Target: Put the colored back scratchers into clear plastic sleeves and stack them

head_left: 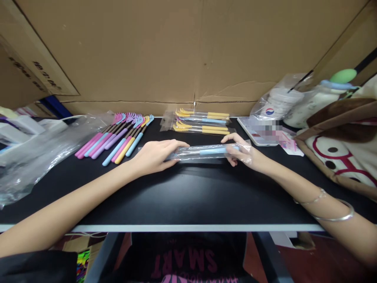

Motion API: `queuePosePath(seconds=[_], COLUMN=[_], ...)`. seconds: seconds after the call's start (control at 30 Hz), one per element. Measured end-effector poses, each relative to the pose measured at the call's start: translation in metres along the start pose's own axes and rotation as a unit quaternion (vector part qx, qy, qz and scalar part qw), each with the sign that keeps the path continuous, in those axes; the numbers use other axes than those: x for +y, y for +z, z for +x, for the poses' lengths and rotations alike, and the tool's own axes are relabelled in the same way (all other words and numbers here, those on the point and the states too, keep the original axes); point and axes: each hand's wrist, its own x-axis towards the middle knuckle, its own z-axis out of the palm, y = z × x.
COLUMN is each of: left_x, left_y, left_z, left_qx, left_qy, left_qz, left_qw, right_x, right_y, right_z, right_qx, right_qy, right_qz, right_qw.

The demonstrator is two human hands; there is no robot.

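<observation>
**Crosswise between two hands, a bagged scratcher near the middle of the table**

A clear plastic bag (193,158) with a blue-handled scratcher (213,150) inside lies level between the two hands, above or on the black table (191,196); whether it touches the surface cannot be told. The left hand (157,155) grips the bag's left end, thumb on the near side and fingers on the far side. At the other end the right hand (237,151) has its fingers spread and partly bent, some behind the film near the handle's tip; whether they pinch it cannot be told.

Just beyond the bag, two groups of bagged yellow and blue scratchers (216,130) lie crosswise, limiting the room toward the upright cardboard (188,51). Loose scratchers (107,146) fan out left of the left hand, their handle ends near that forearm. Farther left, crumpled plastic (38,157) spreads along the table's side.

Beyond the right hand and to its right lies a phone (265,140), with a bagged cup (284,102), a bottle (318,104) and a cloth bag (332,153) crowding that side. Toward the person, a broad stretch of smooth black surface runs to the pale front edge (191,228), which both forearms cross, well apart.
</observation>
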Motion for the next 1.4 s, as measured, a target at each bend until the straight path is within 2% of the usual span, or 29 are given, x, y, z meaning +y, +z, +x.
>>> queuePosePath(seconds=[0.13, 0.3, 0.57, 0.73, 0.93, 1.07, 1.17, 1.23, 1.3, 1.4], left_x=[-0.002, -0.001, 0.003, -0.001, -0.008, -0.009, -0.012, -0.016, -0.022, -0.028], left_y=[0.004, -0.001, -0.007, -0.005, -0.007, -0.012, -0.015, -0.017, -0.019, -0.019], left_z=[0.0, 0.002, 0.007, 0.01, 0.012, 0.016, 0.025, 0.032, 0.04, 0.05], left_qx=[-0.016, -0.044, -0.045, -0.038, -0.022, 0.012, 0.08, 0.121, 0.138, 0.147], left_qy=[-0.024, -0.054, -0.133, -0.18, -0.197, -0.194, -0.175, -0.152, -0.128, -0.095], left_qz=[-0.024, -0.065, -0.132, -0.197, -0.258, -0.186, -0.052, 0.033, 0.076, 0.111], left_qw=[0.999, 0.995, 0.981, 0.963, 0.946, 0.963, 0.98, 0.98, 0.979, 0.978], right_x=[-0.005, -0.007, -0.005, -0.012, -0.018, -0.015, -0.019, -0.025, -0.032, -0.04], right_y=[0.005, 0.008, 0.003, -0.001, 0.0, 0.002, 0.004, 0.005, 0.007, 0.012], right_z=[0.0, 0.0, 0.003, 0.003, 0.0, 0.0, -0.003, -0.007, -0.013, -0.018], right_qx=[-0.019, -0.001, 0.034, 0.017, 0.032, 0.081, 0.137, 0.168, 0.179, 0.143], right_qy=[0.035, 0.033, 0.049, 0.038, 0.009, -0.015, -0.043, -0.079, -0.133, -0.234], right_qz=[0.037, 0.092, 0.178, 0.175, 0.156, 0.129, 0.075, -0.011, -0.117, -0.247], right_qw=[0.999, 0.995, 0.982, 0.984, 0.987, 0.988, 0.987, 0.982, 0.968, 0.929])
